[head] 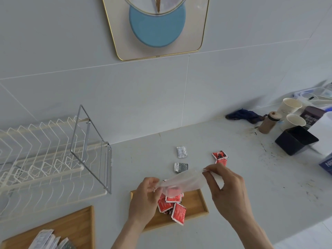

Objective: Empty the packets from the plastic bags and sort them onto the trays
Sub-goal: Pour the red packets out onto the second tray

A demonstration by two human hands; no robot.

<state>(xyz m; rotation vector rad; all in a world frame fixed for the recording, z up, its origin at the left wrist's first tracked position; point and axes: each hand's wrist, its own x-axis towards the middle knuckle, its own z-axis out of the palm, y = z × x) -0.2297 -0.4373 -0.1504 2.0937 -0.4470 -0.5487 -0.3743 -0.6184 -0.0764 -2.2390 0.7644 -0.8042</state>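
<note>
Head view: left hand (145, 196) and right hand (228, 187) pinch a clear plastic bag (181, 182) stretched between their fingertips, over red packets (172, 205) on a wooden tray (197, 200) just below. Emptying seems underway; next, shake out any remaining packets.

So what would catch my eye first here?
Probably the two hands, left hand and right hand, stretching a clear plastic bag between them above a wooden tray piled with red packets. Next, the white dish rack on the left.
</note>
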